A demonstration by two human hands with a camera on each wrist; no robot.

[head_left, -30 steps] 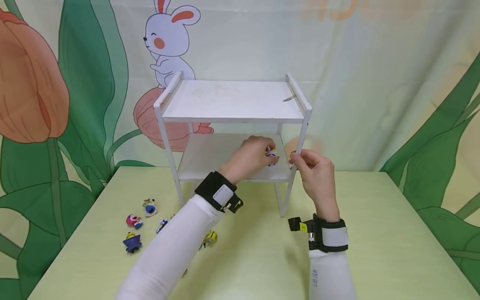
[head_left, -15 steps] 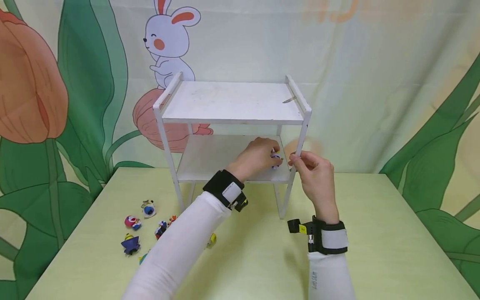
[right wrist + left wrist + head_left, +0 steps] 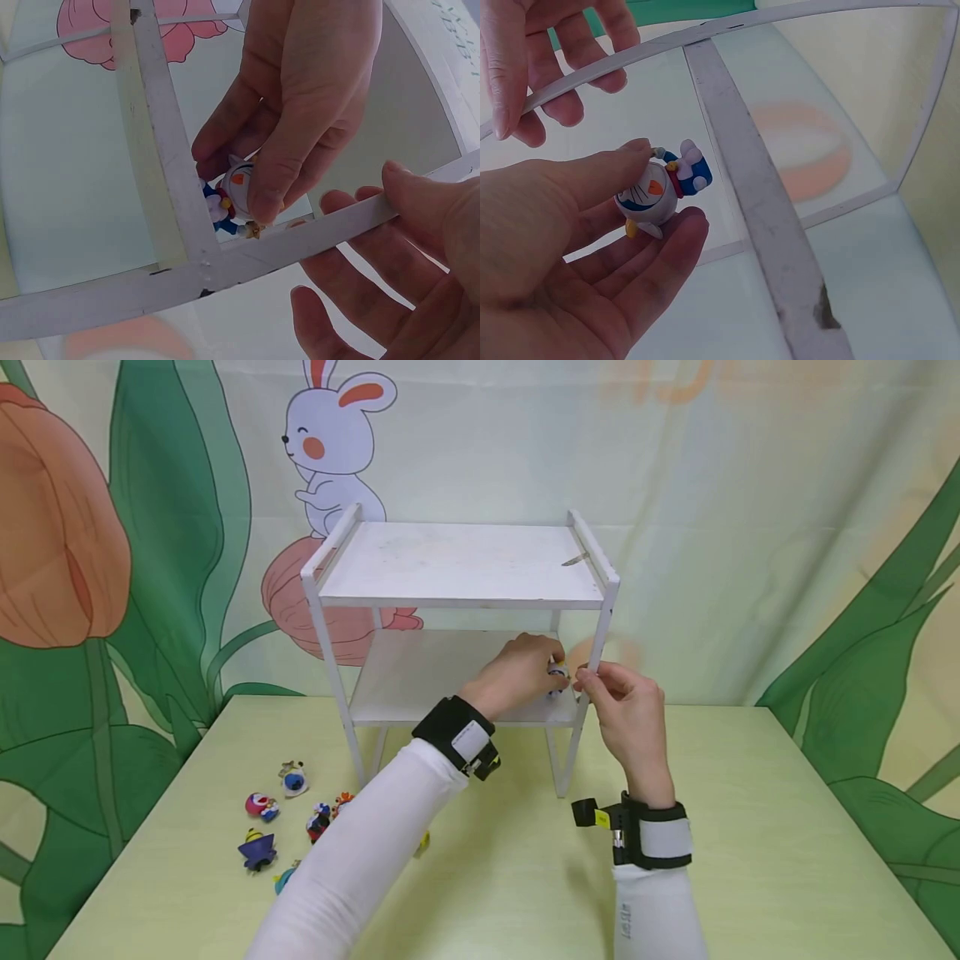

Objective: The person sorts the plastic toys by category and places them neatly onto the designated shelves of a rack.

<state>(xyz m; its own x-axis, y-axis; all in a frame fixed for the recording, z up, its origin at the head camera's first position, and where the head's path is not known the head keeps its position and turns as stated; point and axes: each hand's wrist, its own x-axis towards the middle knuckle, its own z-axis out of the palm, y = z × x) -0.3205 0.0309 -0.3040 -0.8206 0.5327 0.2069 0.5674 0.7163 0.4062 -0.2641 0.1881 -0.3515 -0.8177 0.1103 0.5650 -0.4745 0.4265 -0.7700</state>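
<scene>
My left hand (image 3: 517,670) reaches between the two boards of a small white shelf rack (image 3: 457,564). Its thumb and fingers pinch a small white and blue cartoon figurine (image 3: 651,196) with an orange mouth and red collar. The figurine (image 3: 557,677) is over the right end of the lower board (image 3: 420,672), close to the front right post. In the right wrist view, the figurine (image 3: 238,191) tilts with its blue lower body toward the rack's frame. My right hand (image 3: 633,714) grips that post (image 3: 330,229) from outside, thumb on one side and fingers on the other.
Several small toy figures lie on the table (image 3: 750,827) at left, among them a purple and yellow one (image 3: 257,850), a pink one (image 3: 261,807) and a white and blue one (image 3: 293,778). My left sleeve (image 3: 360,860) partly covers others. A printed curtain (image 3: 750,527) hangs behind.
My left hand has moved right along the lower board with the figurine, closer to the right post. The right hand keeps its grip on the post.
</scene>
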